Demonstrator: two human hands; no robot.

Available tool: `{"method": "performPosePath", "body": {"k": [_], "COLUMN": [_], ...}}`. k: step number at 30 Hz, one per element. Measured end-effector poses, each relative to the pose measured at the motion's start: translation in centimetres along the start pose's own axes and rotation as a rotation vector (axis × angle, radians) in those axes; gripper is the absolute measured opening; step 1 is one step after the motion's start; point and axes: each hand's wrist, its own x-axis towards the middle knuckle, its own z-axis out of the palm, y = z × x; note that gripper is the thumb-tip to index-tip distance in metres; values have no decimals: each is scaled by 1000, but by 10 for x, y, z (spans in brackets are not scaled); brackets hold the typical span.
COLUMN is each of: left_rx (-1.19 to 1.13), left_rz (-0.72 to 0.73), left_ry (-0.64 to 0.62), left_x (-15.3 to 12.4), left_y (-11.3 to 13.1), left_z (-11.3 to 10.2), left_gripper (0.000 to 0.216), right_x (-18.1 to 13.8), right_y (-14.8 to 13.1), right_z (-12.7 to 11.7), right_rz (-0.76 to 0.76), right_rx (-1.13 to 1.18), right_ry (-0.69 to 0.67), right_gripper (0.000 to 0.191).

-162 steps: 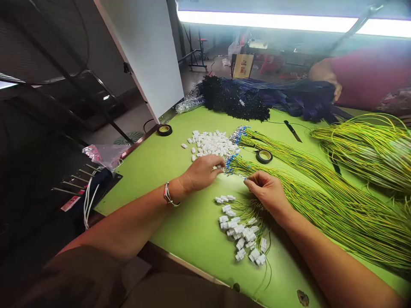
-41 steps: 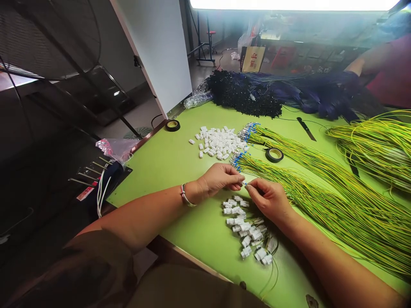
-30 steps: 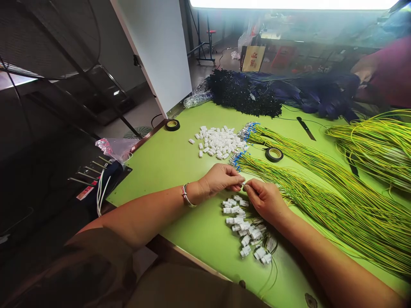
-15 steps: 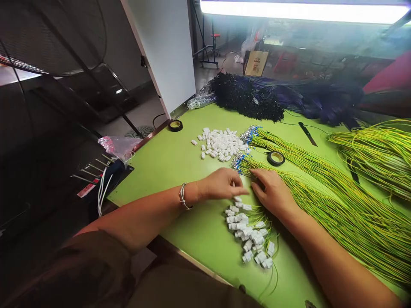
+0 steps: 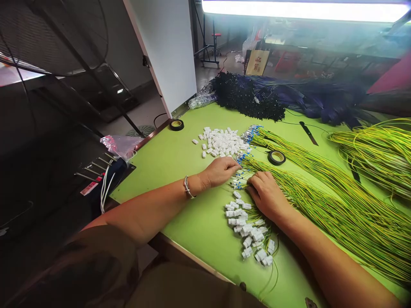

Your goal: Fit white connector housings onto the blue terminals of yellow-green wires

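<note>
My left hand (image 5: pixel 221 171) lies low on the green table (image 5: pixel 173 171), fingers stretched toward the blue-tipped ends of a yellow-green wire bundle (image 5: pixel 321 201). Just beyond it is a pile of loose white connectors (image 5: pixel 221 144). My right hand (image 5: pixel 267 196) rests on the same bundle with its fingers bent and pinched at the wire tips (image 5: pixel 240 184). Below both hands lies a heap of wires fitted with white connectors (image 5: pixel 248 226).
A second wire bundle (image 5: pixel 289 149) and a tape roll (image 5: pixel 276 157) lie behind. Another tape roll (image 5: pixel 176 124) sits at the left edge. A knife (image 5: pixel 308 132), dark wire heaps (image 5: pixel 250 98), a yellow-green coil (image 5: pixel 379 149) and another person's red sleeve (image 5: pixel 394 77) are farther off.
Both hands had been joined, fitting a connector onto a wire. They laid it on the heap, and now the left hand reaches forward while the right pinches at the bundle tips.
</note>
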Motion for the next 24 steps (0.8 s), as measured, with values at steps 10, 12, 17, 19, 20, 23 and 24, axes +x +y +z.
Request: {"method": "performPosePath", "body": {"k": [10,12,17,19,20,23,24], "left_rx": [-6,151,491,517,497,322,248], "left_rz": [-12,7,29,-3,-20,-80,-97], "left_ry": [32,58,-87,-108,-118,-181,-206], "left_x": [4,0,-15,-17,-17,-13,-11], "left_y": [-6,1,16,16,16,13,13], "left_z": [-4,-5,-3,-2,-2,-4,-6], "left_gripper": [23,23,32,31,27,17,16], "right_x": [0,1,2,2,1,1,1], "right_y": [3,4,2,-2,-4,-9,-10], "right_z": [-3,0,5,6,5,4,3], "right_rz": [279,254,163,128,124,113,100], "right_rx": [483,464,280,142,79,-51,-80], "right_ry": [180,144,32,-12,-34,-88,-98], "right_gripper": [12,13,35,28,24,13,11]}}
